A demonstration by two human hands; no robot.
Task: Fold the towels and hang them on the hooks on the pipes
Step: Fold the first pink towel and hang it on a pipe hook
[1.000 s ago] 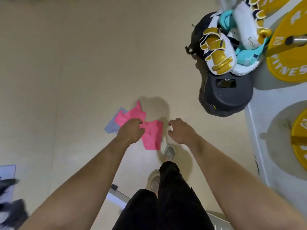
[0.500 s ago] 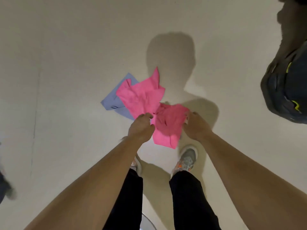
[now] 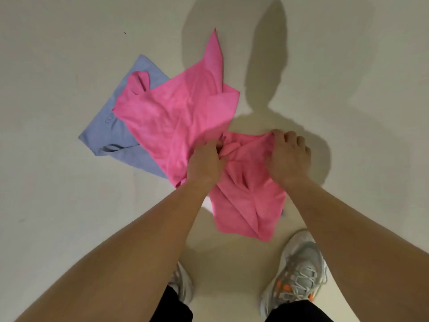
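Nearest the camera, black trouser legs (image 3: 171, 307) and a pair of grey lace-up trainers (image 3: 299, 273) with orange marks stand on a pale, smooth floor (image 3: 58, 205). Two bare forearms reach forward and down from there. The left hand (image 3: 205, 163) has its grip closed round a bunched fold of a crumpled pink cloth towel (image 3: 248, 201), fingers curled into the fabric. The right hand (image 3: 287, 156), just beside it, has its grip closed on the same towel's upper right edge, fingers curled over the hem. Below the hands the towel spreads in creases toward the trainers, its lower corner near the right shoe. Beyond the left hand a wider sheet of pink cloth (image 3: 176, 112) lies rumpled on the floor, one pointed corner stretching away; whether it is a separate towel or part of the held one cannot be told. It partly covers a flat lavender-blue towel (image 3: 109, 133) farther left. Farthest off, the person's shadow (image 3: 232, 43) falls across the floor.
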